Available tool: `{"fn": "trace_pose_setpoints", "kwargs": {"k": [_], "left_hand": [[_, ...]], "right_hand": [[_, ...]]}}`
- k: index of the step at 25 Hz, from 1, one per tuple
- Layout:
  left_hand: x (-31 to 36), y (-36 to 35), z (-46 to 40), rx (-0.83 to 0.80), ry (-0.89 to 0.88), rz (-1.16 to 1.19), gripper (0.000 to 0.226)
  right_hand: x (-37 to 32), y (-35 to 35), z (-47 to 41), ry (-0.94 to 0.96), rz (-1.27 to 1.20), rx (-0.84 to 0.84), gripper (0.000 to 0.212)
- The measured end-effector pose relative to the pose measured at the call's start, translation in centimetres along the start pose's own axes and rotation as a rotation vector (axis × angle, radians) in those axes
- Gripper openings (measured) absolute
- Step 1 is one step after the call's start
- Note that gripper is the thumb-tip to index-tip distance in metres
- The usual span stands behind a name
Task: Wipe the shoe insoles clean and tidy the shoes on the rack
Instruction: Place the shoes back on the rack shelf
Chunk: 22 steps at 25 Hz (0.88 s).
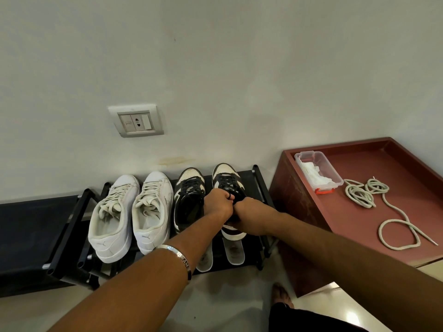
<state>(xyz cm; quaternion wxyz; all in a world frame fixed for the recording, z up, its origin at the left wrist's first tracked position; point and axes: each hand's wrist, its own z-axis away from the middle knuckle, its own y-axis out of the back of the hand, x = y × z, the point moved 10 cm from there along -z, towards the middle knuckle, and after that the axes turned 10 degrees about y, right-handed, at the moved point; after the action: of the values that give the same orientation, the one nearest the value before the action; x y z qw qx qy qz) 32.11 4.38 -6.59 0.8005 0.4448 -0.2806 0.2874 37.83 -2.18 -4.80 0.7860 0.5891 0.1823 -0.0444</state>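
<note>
A black shoe rack (260, 185) stands against the wall with two pairs on its top shelf. The white sneakers (129, 209) sit at the left. The black-and-white pair sits at the right: one shoe (188, 195) stands free and the rightmost shoe (226, 179) is under my hands. My left hand (217, 202) has its fingers curled round the black laces at that shoe's tongue. My right hand (249, 216) grips the same shoe at its opening; its fingers are hidden. Two pale insoles (233, 254) lie on the lower shelf below.
A dark red cabinet (299, 212) stands right of the rack. On its tray top are a clear plastic box (317, 172) with white cloths and loose off-white laces (383, 207). A wall socket (136, 121) is above the white sneakers. A bare foot (281, 295) is on the floor.
</note>
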Motion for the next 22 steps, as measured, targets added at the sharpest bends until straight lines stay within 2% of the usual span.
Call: {"fn": "trace_pose_setpoints", "kwargs": {"k": [2, 4, 7, 11, 13, 17, 20, 22], "left_hand": [[0.7, -0.8, 0.4, -0.069, 0.01, -0.106, 0.024], [1.2, -1.5, 0.7, -0.167, 0.054, -0.101, 0.023], [1.1, -2.6, 1.5, -0.305, 0.144, -0.064, 0.029], [1.5, -4.1, 1.2, -0.293, 0.05, -0.24, 0.039], [1.4, -4.3, 0.9, -0.307, 0.095, -0.185, 0.042], [1.1, -4.3, 0.6, -0.369, 0.194, -0.086, 0.044], [0.8, -4.4, 0.1, -0.364, 0.196, -0.081, 0.042], [0.8, -4.8, 0.0, -0.364, 0.183, -0.077, 0.041]], "right_hand": [[0.2, 0.5, 0.3, 0.005, 0.054, 0.037, 0.032], [0.3, 0.3, 0.6, 0.024, 0.054, 0.032, 0.035], [0.0, -1.5, 0.6, 0.001, 0.072, -0.096, 0.048], [0.2, -3.3, -1.4, -0.127, 0.185, -0.14, 0.041], [0.2, -3.0, -1.7, -0.164, 0.192, -0.135, 0.04], [-1.5, -1.4, 0.1, -0.046, 0.1, -0.059, 0.043], [-2.1, -0.9, 1.0, -0.043, 0.103, -0.014, 0.045], [-1.4, -1.5, 0.6, -0.075, 0.083, -0.04, 0.049]]}}
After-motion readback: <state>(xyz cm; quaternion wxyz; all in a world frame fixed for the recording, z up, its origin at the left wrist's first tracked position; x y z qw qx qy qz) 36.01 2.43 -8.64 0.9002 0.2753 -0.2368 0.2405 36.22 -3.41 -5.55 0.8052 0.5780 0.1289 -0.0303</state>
